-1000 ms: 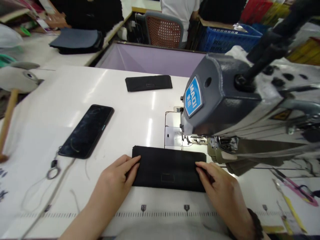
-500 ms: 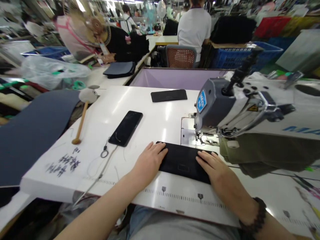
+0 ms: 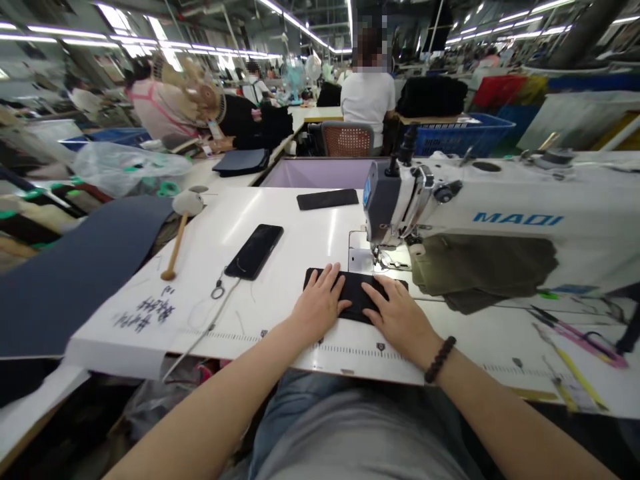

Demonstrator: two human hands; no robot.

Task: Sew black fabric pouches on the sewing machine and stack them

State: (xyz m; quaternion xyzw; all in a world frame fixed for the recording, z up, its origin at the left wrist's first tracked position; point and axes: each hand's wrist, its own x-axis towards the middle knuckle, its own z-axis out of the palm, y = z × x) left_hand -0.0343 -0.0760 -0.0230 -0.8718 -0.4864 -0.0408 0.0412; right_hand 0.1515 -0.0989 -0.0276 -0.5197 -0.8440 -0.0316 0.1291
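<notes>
A flat black fabric piece (image 3: 356,293) lies on the white sewing table, just in front of the needle area of the sewing machine (image 3: 400,200). My left hand (image 3: 320,300) rests on its left part with the fingers spread. On its right part lies my right hand (image 3: 400,310), fingers spread and pressing flat; a dark beaded bracelet circles that wrist. Neither hand grips the fabric. Farther back on the table is a second black fabric piece (image 3: 327,199).
Left of my hands lie a phone (image 3: 255,251) with a ring cord and a wooden-handled mallet (image 3: 177,247). Olive fabric (image 3: 480,267) sits under the machine arm. Pink-handled scissors (image 3: 583,337) lie at the right. A co-worker in a white shirt (image 3: 367,100) sits beyond.
The head view has tilted up, showing more of the room and machine. My hands are closer together on the black piece, with fingers more spread; it stays before the needle.
</notes>
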